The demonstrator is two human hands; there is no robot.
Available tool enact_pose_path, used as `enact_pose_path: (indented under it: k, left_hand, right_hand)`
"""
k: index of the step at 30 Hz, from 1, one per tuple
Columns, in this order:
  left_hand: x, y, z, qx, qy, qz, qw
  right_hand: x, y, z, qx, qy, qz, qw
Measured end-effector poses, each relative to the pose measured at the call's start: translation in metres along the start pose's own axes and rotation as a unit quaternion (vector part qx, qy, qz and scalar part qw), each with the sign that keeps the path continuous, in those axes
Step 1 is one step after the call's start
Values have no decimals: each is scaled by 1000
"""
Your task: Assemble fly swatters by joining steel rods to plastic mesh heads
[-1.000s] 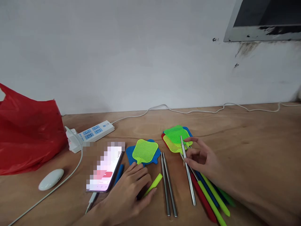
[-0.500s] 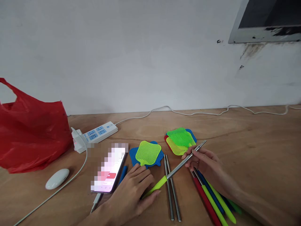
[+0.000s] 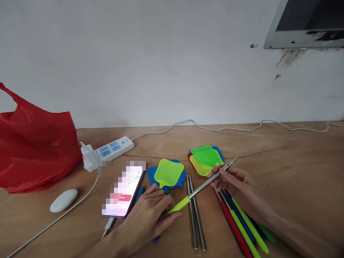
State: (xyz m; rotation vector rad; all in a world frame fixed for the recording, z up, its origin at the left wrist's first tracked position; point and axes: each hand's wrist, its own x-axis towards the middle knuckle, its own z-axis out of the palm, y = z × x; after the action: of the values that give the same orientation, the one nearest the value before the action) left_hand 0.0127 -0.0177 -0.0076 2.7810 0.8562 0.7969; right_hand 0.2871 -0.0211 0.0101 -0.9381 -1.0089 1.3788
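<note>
A metal rod with a yellow-green handle [image 3: 180,206] slants up to the right between my hands. My left hand [image 3: 147,215] is closed around the handle. Further up, my right hand [image 3: 236,182] pinches the metal shaft near its tip. Two bare metal rods [image 3: 197,218] lie on the table under the held one. Below my right hand are several rods with coloured handles [image 3: 236,225]. Beyond my left hand rest yellow-green and blue perforated fly swatter heads [image 3: 169,173]. A second pile of swatter heads [image 3: 206,159] lies behind my right hand. A blue handle [image 3: 141,193] is partly hidden by my left hand.
A phone [image 3: 123,193] with its screen lit lies on the left, plugged into a cable. Behind it stands a white power strip [image 3: 115,148]. A red plastic bag [image 3: 37,150] and a white oval object [image 3: 63,200] are at the far left. A grey wall backs the wooden table.
The shaft looks drawn out slightly further, with my right hand shifted a little up and right. Both hands keep their hold. The camera view has shifted slightly.
</note>
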Motion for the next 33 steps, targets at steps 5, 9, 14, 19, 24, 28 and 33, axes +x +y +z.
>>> enact_pose_path:
  k: [5, 9, 14, 19, 24, 28, 33]
  left_hand:
    - [2, 1, -2, 0, 12, 11, 1000]
    - [1, 1, -2, -3, 8, -1, 1000]
    - [-1, 3, -2, -14, 1, 5, 1000]
    - [-1, 4, 0, -36, 5, 15, 999]
    - [-1, 4, 2, -38, 16, 19, 999]
    - [1, 8, -3, -48, 9, 4, 999]
    - [6, 11, -13, -40, -11, -28, 999]
  right_hand:
    - [-2, 1, 2, -17, -17, 1, 1000]
    - [-5, 5, 1, -58, -69, 8, 996]
    - [-5, 11, -4, -113, -150, 43, 981]
    - [-8, 10, -2, -88, -186, 72, 976]
    - [-13, 7, 2, -102, -187, 82, 974]
    - [-12, 9, 3, -96, -178, 61, 977]
    - [-5, 12, 2, -46, -67, 2, 997]
